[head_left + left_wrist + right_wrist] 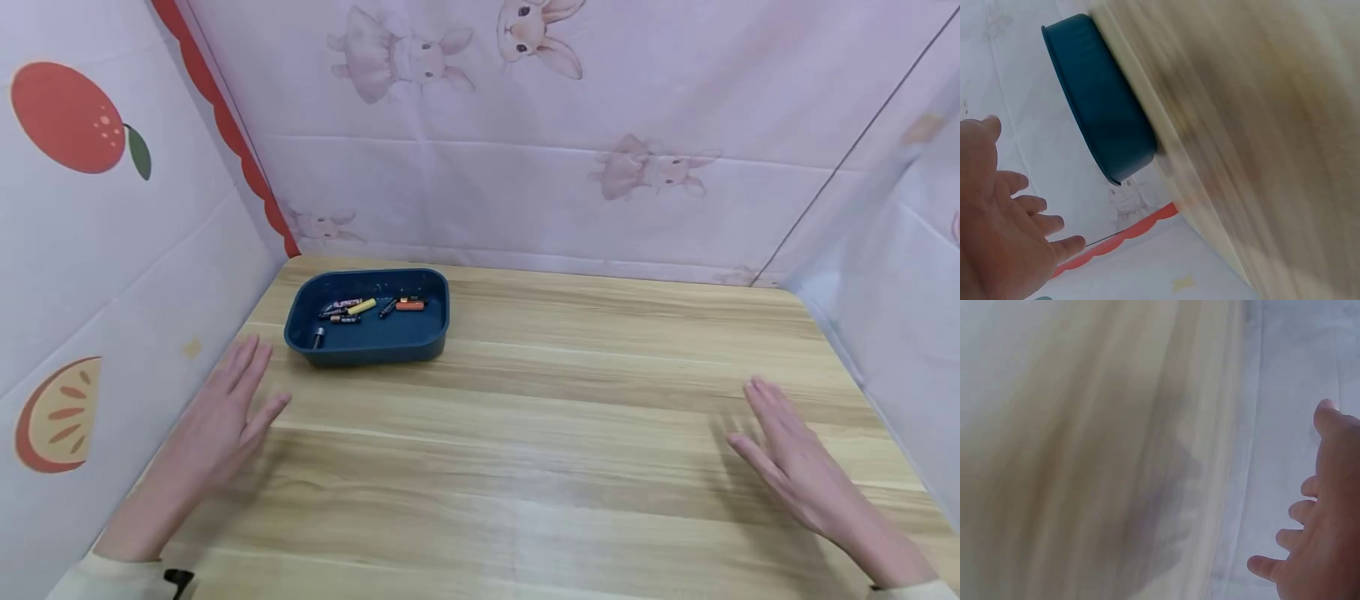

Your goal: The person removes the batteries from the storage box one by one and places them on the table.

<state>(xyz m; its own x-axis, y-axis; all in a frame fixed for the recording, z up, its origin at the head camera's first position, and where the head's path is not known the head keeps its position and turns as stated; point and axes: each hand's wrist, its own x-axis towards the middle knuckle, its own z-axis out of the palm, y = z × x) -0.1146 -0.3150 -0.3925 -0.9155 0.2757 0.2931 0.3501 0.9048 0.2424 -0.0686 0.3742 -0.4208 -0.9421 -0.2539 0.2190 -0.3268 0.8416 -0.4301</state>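
Note:
A dark blue rectangular tray stands at the back left of the wooden table, with several small batteries inside, among them a yellow battery and an orange battery. My left hand is held over the table's left edge, in front of the tray and apart from it, fingers extended and thumb spread. In the left wrist view the tray's outer wall shows beyond that empty hand. Far to the right, my right hand hovers above the wood, fingers extended, holding nothing.
The wood-grain table is bounded by a pink cloth wall with rabbit prints at the back. A white cloth wall with fruit prints closes the left side, and another pale cloth hangs on the right.

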